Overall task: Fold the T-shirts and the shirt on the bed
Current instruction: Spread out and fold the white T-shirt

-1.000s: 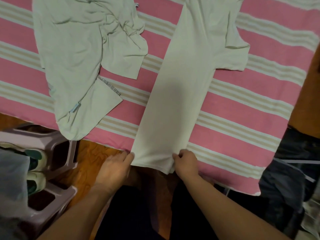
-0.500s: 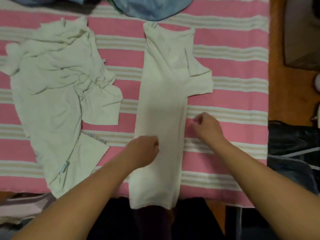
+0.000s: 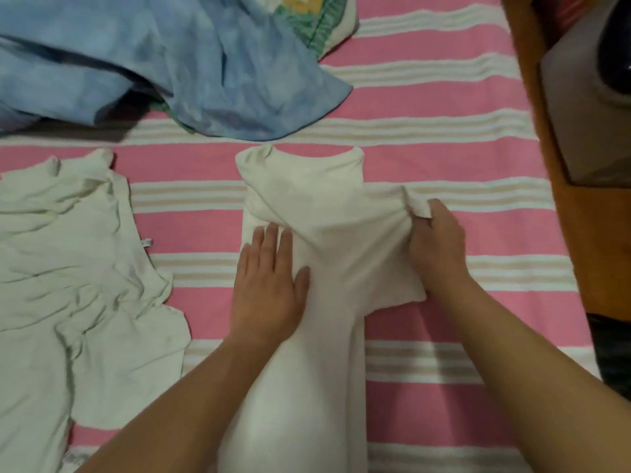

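White T-shirt lengthwise on striped bed, half narrowed. Left hand flat, fingers straight, pinning body. Right hand pinching bunched sleeve. Soft, light, limp; likely wrinkles, slides. Best held at sleeve hem and shoulder seam.
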`<state>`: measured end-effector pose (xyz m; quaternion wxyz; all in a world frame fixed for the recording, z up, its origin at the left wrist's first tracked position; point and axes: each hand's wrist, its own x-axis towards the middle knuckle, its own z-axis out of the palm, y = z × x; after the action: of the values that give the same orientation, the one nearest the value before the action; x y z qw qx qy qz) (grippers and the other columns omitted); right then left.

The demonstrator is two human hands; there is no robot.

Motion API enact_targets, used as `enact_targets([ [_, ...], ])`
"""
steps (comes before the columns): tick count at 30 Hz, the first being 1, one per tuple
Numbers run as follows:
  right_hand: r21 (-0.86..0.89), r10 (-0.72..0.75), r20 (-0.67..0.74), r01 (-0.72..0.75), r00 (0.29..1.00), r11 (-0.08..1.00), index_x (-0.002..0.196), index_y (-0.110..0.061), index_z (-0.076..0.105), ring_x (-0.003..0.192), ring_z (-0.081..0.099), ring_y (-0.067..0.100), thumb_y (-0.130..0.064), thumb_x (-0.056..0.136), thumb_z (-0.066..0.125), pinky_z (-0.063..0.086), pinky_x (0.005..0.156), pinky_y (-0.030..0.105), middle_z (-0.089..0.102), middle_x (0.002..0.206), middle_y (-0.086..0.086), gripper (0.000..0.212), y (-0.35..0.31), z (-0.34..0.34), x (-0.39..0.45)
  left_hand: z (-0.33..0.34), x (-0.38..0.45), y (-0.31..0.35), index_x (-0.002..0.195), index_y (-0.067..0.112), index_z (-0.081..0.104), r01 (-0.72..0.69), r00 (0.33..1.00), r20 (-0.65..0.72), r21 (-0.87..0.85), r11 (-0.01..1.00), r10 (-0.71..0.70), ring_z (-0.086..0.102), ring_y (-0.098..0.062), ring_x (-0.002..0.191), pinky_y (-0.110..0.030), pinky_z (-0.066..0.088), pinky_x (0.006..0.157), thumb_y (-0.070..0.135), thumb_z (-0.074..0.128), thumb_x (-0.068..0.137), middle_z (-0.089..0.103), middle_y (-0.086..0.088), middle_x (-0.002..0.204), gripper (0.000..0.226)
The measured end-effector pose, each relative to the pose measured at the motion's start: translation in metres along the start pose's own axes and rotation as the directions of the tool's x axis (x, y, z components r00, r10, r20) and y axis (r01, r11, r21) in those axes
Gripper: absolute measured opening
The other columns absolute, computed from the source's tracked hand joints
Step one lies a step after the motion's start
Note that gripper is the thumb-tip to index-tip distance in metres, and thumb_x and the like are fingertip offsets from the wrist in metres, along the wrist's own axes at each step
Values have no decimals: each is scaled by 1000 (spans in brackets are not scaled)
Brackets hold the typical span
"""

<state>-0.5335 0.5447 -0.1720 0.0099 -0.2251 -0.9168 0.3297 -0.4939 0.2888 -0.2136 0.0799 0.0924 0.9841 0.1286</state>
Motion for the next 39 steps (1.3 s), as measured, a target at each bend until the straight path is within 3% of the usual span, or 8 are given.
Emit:
enact_targets([
  [5, 184, 383, -1, -376, 924, 908, 78, -16, 55, 83, 63, 37, -37, 103, 43, 56, 76, 55, 62, 80, 7, 35, 15, -8, -9, -18, 76, -10, 162, 35, -3, -12, 996, 86, 182, 983, -3, -14, -32, 156, -53, 1, 126, 62, 9, 102, -10, -5, 170, 67],
  [9, 314, 270, 101, -289, 957, 904, 82, -19, 61, 81, 66, 35, -49, 98, 54, 58, 73, 58, 67, 81, 5, 34, 15, -11, -16, -37, 143, -14, 157, 32, 29, -33, 999, 9, 223, 974, 32, 26, -40, 144, -50, 19, 119, 53, 20, 104, 26, -7, 165, 57],
  [12, 343, 216, 157, -259, 964, 903, 102, -21, 66, 86, 67, 24, -33, 95, 63, 56, 74, 46, 70, 90, -3, 14, 18, -15, -23, -66, 171, -35, 114, 21, 69, -150, 981, -102, 162, 975, 167, 45, -33, 114, -44, 32, 101, 44, 41, 96, 61, -1, 126, 41],
  [16, 361, 243, 65, -250, 968, 899, 110, -15, 61, 89, 62, 23, -32, 103, 52, 44, 71, 34, 65, 93, -3, 20, 14, -12, -25, -106, 189, -61, 102, 18, 74, -473, 881, 87, 175, 864, 465, 52, -31, 110, -41, 32, 97, 44, 40, 80, 66, -1, 108, 48],
  [21, 250, 113, -144, -74, 983, 965, 103, -9, 60, 69, 52, 19, -19, 105, 48, 38, 64, 33, 53, 76, -8, 16, 2, -13, -29, -130, 207, -42, 106, 19, 62, -489, 862, 206, 92, 868, 464, 60, -34, 92, -36, 40, 90, 42, 39, 97, 67, -9, 89, 34],
  [29, 52, 302, -50, -300, 952, 953, 115, -6, 57, 82, 56, 32, -28, 107, 40, 41, 73, 39, 55, 83, 4, 29, 11, -5, -29, -77, 207, -31, 132, 30, 51, -259, 952, 261, 414, 873, 159, 61, -29, 112, -43, 34, 99, 36, 31, 107, 60, -5, 127, 33],
  [35, 271, 418, 80, -423, 905, 865, 112, -15, 61, 86, 58, 23, -37, 102, 53, 42, 73, 36, 59, 87, -5, 25, 6, -17, -29, -63, 133, 11, 115, 8, 57, -165, 945, -237, 254, 953, 227, 42, -41, 128, -54, 30, 112, 15, 63, 83, 50, -20, 135, 33],
  [39, 284, 388, 166, -421, 907, 862, 90, -11, 63, 80, 63, 26, -32, 95, 66, 46, 64, 33, 66, 84, 7, 21, 12, -20, -50, -29, 71, 22, 158, 22, 29, -127, 992, 33, 143, 982, 124, 8, -39, 155, -54, 13, 124, 47, 34, 102, 18, -18, 166, 61],
])
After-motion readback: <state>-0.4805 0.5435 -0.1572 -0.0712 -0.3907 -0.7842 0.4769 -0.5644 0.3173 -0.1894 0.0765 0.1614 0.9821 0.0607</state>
